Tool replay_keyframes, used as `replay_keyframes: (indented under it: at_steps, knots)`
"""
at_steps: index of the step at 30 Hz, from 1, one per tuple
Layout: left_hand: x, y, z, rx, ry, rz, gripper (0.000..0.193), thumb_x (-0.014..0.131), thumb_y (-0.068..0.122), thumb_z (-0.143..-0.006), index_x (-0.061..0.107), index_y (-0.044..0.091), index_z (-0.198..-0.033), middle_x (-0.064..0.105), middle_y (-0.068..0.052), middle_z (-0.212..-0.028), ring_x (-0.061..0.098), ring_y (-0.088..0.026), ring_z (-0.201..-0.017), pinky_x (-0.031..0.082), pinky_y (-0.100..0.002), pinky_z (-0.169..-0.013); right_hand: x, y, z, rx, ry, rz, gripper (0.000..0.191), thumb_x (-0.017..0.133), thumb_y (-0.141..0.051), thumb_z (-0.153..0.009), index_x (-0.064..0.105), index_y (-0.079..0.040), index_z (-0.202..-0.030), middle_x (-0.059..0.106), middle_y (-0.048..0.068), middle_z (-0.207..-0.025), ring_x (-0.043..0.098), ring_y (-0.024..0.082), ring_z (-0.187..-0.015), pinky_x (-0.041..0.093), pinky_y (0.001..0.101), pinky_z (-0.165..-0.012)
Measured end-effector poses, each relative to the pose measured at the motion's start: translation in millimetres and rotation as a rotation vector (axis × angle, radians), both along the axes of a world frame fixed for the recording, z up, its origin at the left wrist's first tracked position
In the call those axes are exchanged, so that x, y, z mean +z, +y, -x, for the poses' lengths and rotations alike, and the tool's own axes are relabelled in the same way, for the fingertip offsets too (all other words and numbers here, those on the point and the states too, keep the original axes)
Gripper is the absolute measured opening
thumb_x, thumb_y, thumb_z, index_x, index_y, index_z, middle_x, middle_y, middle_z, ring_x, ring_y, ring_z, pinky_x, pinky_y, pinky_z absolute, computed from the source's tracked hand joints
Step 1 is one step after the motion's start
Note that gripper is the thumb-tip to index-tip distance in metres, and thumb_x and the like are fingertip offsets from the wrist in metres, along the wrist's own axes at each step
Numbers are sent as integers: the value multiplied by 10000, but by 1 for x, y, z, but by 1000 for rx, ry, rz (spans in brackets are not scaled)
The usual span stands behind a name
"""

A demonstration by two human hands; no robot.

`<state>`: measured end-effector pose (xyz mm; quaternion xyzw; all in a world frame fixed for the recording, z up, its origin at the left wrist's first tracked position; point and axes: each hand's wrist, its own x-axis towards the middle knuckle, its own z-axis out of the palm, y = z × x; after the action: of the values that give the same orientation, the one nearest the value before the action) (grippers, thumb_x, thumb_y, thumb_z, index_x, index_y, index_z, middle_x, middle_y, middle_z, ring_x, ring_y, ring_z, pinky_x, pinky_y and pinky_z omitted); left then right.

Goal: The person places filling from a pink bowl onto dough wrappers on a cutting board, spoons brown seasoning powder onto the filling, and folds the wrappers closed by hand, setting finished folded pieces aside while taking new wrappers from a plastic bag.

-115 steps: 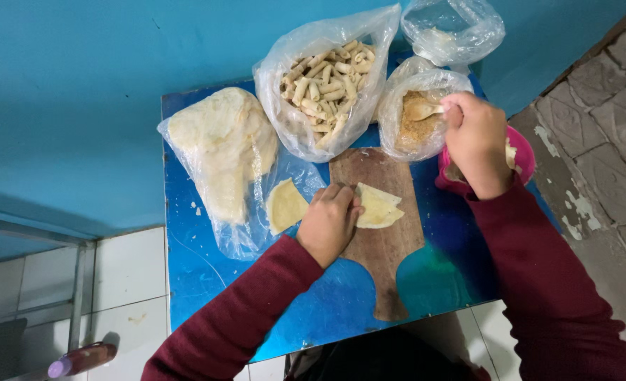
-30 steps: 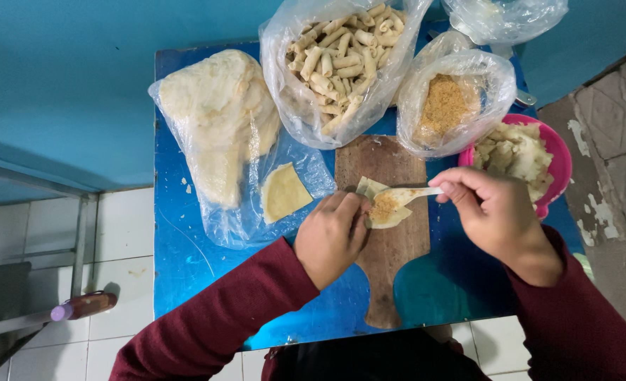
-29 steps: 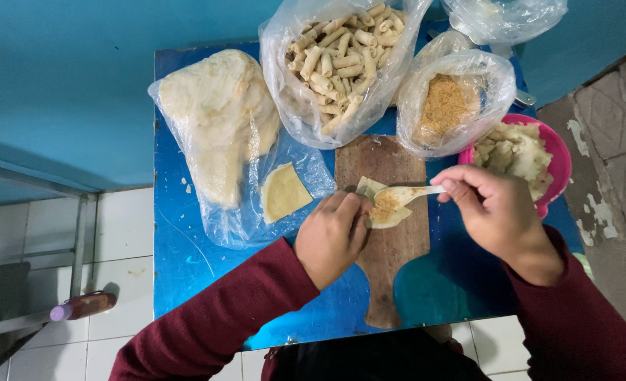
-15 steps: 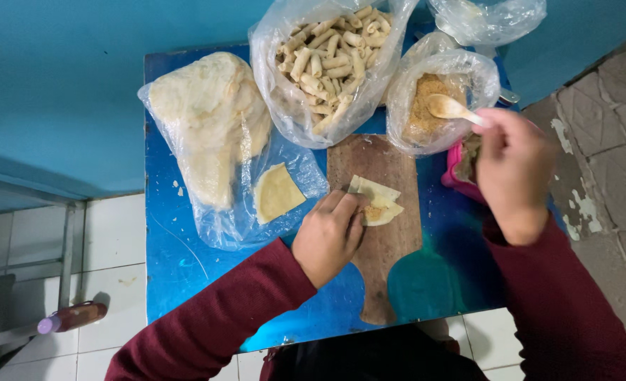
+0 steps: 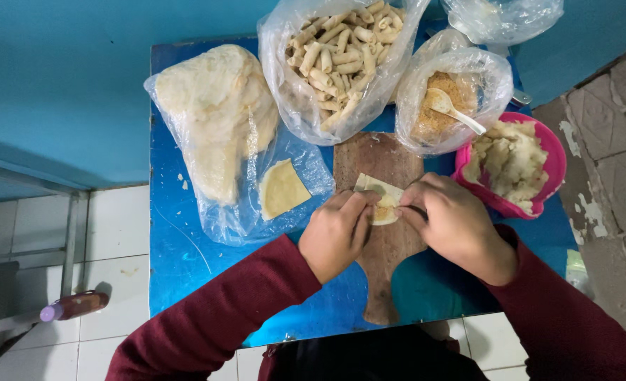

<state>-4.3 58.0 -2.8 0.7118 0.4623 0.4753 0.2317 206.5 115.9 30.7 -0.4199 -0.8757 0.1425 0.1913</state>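
1. Left hand [image 5: 335, 236]: fingers [image 5: 355, 212] pinched on the dough wrapper [image 5: 378, 199], at its left edge.
2. Right hand [image 5: 454, 226]: fingers closed on the same wrapper's right edge.
3. Dough wrapper: pale, filled, lying on the wooden board [image 5: 383, 261], mid-worktop [image 5: 186, 261].
4. Left of board: loose wrapper [image 5: 281, 189] on a plastic bag of wrappers [image 5: 210, 120].
5. Behind board: bag of rolled pieces [image 5: 337, 49]; crumb bag with spoon [image 5: 454, 109].
6. Right of board: pink bowl [image 5: 549, 152] of filling.
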Motion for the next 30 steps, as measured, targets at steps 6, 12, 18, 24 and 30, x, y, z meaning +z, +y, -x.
replay_keyframes:
  at_steps: [6,12,18,24,30]
  knots:
    - [-1,1,2,-21,30,-20,215,642,28,-963,640,36,-1178,694,-167,-941,663,-385,-897,545,-462,-795,-10,-1,-1,-110,44,211,179,784,-120,-805,646,-63,-904,675,92,-853,692,266,-729,547,369,-654]
    - [-3,3,1,-4,47,-13,212,655,40,-960,644,42,-1172,682,-161,-924,662,-379,-898,543,-463,-794,-18,2,0,-34,247,283,254,777,-36,-824,590,-40,-995,744,62,-881,745,149,-794,583,285,-717]
    - [-4,2,1,-11,69,-12,234,653,38,-961,635,52,-1194,660,-151,-934,641,-370,-913,528,-458,-823,-21,-3,3,-52,461,485,319,721,-9,-891,578,-30,-1176,736,63,-915,696,104,-824,569,263,-745]
    - [-4,1,1,-1,113,-30,281,663,25,-917,638,54,-1196,628,-157,-1007,614,-374,-962,523,-456,-845,-24,-6,5,20,557,515,248,596,62,-965,539,7,-1200,724,85,-997,729,108,-951,583,260,-824]
    - [-8,2,4,-32,279,-51,174,691,32,-852,657,46,-1021,623,-141,-992,608,-359,-976,535,-428,-840,-16,-7,8,72,576,504,225,592,75,-955,542,-1,-1161,716,78,-1000,734,111,-948,582,255,-834]
